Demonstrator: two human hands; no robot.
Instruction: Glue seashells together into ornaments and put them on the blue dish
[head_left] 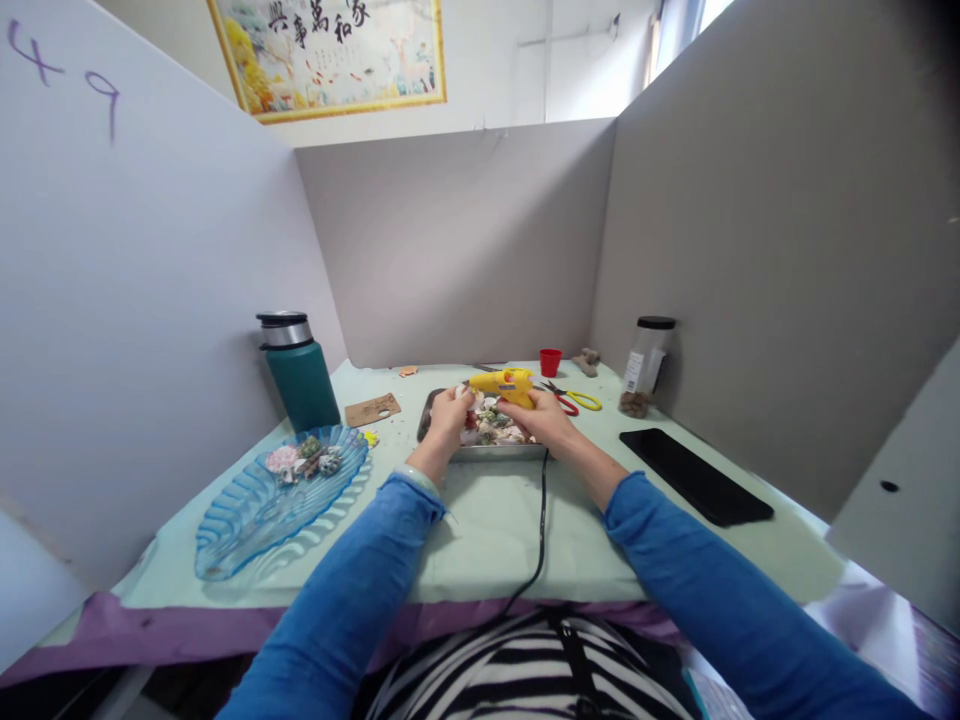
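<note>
In my right hand (547, 420) is a yellow hot glue gun (504, 383), its nozzle pointing left. My left hand (450, 415) is closed in a pinch on a small whitish piece (470, 397) at the nozzle; its exact kind is too small to make out, and I cannot tell whether the two touch. Both hands are above a metal tray (495, 453) filled with shells and small stone-like pieces (499, 428). A black cord (543, 530) runs from below my right hand over the table's front edge.
On the left are a blue glass leaf-shaped dish (247, 530) holding several shells, a green bottle (300, 385) and a brown card (373, 409). Scissors (581, 398), a red cup (550, 362), a lidded jar (645, 370) and a black flat slab (694, 475) lie rightward. Partitions (465, 250) enclose the table.
</note>
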